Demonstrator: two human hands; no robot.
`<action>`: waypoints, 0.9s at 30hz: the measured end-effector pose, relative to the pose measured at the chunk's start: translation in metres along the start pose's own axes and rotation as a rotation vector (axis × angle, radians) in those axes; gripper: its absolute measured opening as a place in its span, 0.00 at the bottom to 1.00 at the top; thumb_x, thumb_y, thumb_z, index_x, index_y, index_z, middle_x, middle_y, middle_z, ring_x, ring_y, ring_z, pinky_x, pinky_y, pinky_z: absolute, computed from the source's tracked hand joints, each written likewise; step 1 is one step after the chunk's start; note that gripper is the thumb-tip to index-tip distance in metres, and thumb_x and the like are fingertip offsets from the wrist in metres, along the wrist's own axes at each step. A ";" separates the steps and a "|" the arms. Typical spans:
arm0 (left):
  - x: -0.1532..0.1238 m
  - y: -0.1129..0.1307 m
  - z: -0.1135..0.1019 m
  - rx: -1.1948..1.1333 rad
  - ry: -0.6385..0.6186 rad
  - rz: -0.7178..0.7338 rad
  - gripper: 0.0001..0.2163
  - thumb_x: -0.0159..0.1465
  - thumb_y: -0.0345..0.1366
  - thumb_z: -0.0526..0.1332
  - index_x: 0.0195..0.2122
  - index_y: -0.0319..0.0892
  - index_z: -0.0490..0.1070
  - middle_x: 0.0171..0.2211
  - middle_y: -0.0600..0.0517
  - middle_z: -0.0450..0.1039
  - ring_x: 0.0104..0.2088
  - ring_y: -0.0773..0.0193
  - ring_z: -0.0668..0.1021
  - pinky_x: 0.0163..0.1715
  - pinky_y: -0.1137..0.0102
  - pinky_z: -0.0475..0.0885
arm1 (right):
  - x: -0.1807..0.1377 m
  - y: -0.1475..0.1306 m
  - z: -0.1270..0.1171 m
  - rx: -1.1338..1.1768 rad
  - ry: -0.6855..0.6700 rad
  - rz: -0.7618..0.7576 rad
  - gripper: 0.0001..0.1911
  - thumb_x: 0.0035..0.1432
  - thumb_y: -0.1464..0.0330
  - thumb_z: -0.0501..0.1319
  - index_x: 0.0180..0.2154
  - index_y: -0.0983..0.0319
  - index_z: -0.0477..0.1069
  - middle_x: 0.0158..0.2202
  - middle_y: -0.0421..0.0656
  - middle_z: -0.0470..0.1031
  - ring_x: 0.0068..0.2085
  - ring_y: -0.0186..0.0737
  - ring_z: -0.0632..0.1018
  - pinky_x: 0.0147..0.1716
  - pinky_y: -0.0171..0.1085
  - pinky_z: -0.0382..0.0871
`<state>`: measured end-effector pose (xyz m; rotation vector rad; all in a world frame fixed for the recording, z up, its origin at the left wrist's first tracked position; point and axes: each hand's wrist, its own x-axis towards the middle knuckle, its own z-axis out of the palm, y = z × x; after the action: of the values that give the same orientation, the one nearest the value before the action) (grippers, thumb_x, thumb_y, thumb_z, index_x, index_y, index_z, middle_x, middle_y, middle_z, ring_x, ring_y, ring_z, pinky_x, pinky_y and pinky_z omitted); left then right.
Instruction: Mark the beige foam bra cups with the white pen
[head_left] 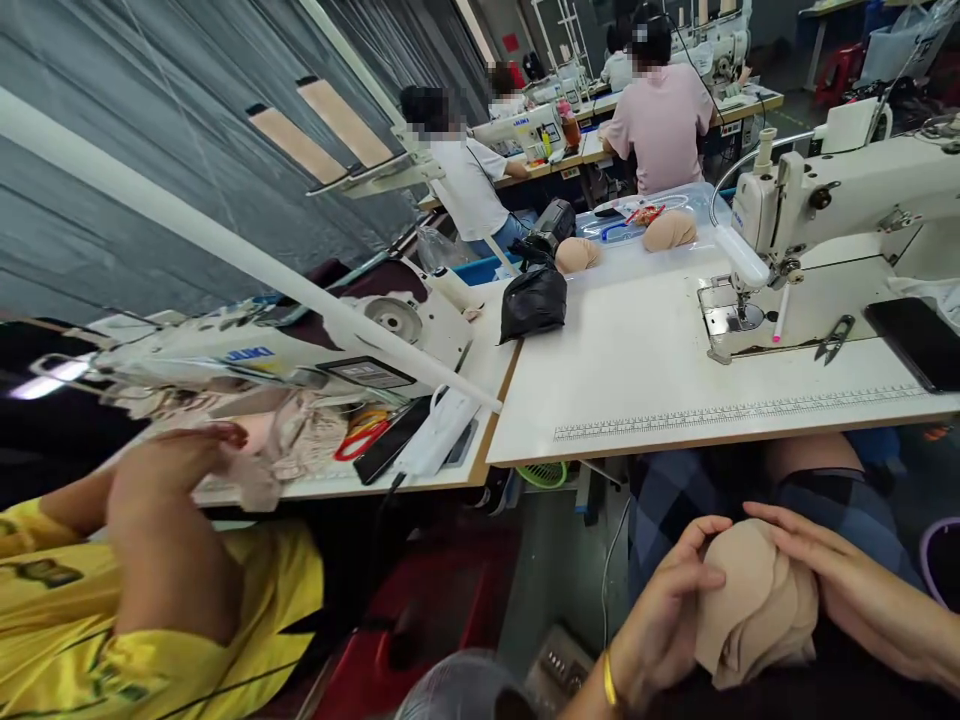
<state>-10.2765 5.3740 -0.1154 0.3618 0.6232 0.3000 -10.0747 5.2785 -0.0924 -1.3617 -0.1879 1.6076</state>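
Note:
Over my lap, a fanned stack of beige bra cups (750,605) sits between my two hands. My left hand (675,600) grips its left edge, with the thumb lying across the front piece. Against the upper right edge, my right hand (825,565) presses with its fingers stretched along the stack, so the pieces are held from both sides. The lower edges of the cups are spread unevenly. Some fingers are hidden behind the stack.
Ahead is a white sewing table (622,370) with a printed ruler, sewing machine (810,200), thread snips (834,340), pink pen (781,315) and phone (919,340). More cups (670,230) lie at the back. At left, a co-worker in yellow (172,560) works at another machine.

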 end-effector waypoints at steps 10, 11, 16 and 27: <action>0.005 -0.005 0.009 0.047 -0.070 0.091 0.39 0.56 0.42 0.82 0.68 0.51 0.72 0.58 0.45 0.80 0.49 0.54 0.84 0.50 0.63 0.77 | -0.006 0.011 -0.008 -0.074 -0.203 -0.122 0.38 0.61 0.44 0.73 0.70 0.44 0.73 0.79 0.42 0.62 0.78 0.59 0.63 0.78 0.59 0.51; 0.009 -0.006 0.009 0.033 -0.064 0.095 0.38 0.57 0.43 0.81 0.68 0.49 0.73 0.60 0.44 0.80 0.52 0.52 0.83 0.52 0.63 0.76 | -0.004 0.008 -0.008 -0.054 -0.195 -0.143 0.38 0.62 0.44 0.73 0.69 0.45 0.73 0.79 0.42 0.62 0.78 0.59 0.62 0.78 0.59 0.53; 0.029 -0.010 0.016 -0.121 -0.007 0.058 0.30 0.61 0.56 0.76 0.58 0.41 0.83 0.56 0.41 0.84 0.63 0.42 0.79 0.67 0.55 0.70 | 0.007 0.002 -0.007 0.015 -0.080 -0.253 0.39 0.60 0.43 0.73 0.68 0.48 0.74 0.78 0.47 0.64 0.78 0.60 0.63 0.76 0.59 0.57; 0.036 -0.012 0.026 -0.210 -0.106 -0.031 0.34 0.62 0.60 0.73 0.61 0.39 0.82 0.58 0.36 0.83 0.64 0.33 0.79 0.70 0.45 0.67 | 0.007 0.021 -0.015 -0.510 -0.037 -0.531 0.35 0.77 0.47 0.55 0.79 0.39 0.51 0.83 0.39 0.50 0.81 0.52 0.54 0.78 0.64 0.45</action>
<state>-10.2309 5.3709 -0.1187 0.1653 0.4877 0.3119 -10.0735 5.2662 -0.1162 -1.4911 -0.9522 1.1688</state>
